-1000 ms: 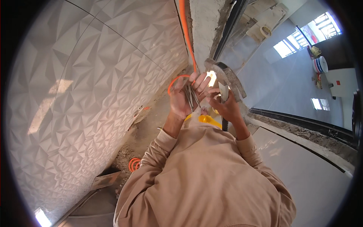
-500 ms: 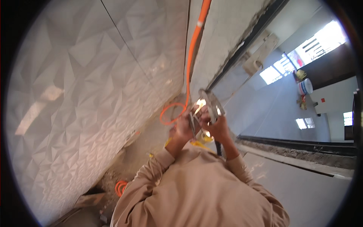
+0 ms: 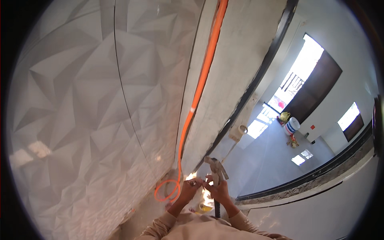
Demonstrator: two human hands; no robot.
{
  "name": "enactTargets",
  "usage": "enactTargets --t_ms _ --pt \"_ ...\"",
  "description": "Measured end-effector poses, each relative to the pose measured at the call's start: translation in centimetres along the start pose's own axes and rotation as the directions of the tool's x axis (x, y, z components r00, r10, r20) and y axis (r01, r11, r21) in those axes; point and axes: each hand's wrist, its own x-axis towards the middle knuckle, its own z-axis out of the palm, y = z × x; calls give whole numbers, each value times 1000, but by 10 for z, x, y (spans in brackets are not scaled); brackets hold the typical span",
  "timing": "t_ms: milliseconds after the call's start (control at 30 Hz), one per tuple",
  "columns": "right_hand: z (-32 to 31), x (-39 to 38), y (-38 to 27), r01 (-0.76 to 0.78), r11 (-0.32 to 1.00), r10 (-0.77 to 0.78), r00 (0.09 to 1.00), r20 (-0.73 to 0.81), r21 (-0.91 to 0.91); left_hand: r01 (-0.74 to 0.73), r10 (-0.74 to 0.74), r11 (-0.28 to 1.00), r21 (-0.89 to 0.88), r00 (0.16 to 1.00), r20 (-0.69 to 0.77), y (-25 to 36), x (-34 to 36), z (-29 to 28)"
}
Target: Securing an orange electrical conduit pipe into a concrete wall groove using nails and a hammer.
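Observation:
My right hand grips a claw hammer near its worn metal head; the dark handle hangs down below the palm. Close beside it, my left hand is closed, with its fingertips meeting those of the right. Something small and dark seems to be between the left fingers, too small to name. Just left of the hands, an orange flexible conduit runs down a groove in the wall and ends in a loose loop.
A faceted white tiled wall rises on the left. Right of the bare plaster strip, a dark-edged opening gives onto a room with a bucket on its shiny floor. A tape roll is near the dark edge.
My view has tilted up, so the hands sit lower in the picture and more conduit shows. The hammer head now stands clearer above the right hand. The fingertips of both hands remain close together.

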Motion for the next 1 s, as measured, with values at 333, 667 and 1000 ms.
enactTargets --t_ms 333,667,1000 --pt "-37 29 -77 79 996 -84 969 233 34 -160 -76 949 270 718 692 117 49 -1" --pt "-89 73 -226 668 710 -704 684 -189 -223 -842 839 384 379 490 238 315 113 37" --pt "-78 98 -362 647 675 -737 562 -375 -355 -522 948 -44 852 247 200 379 197 58"
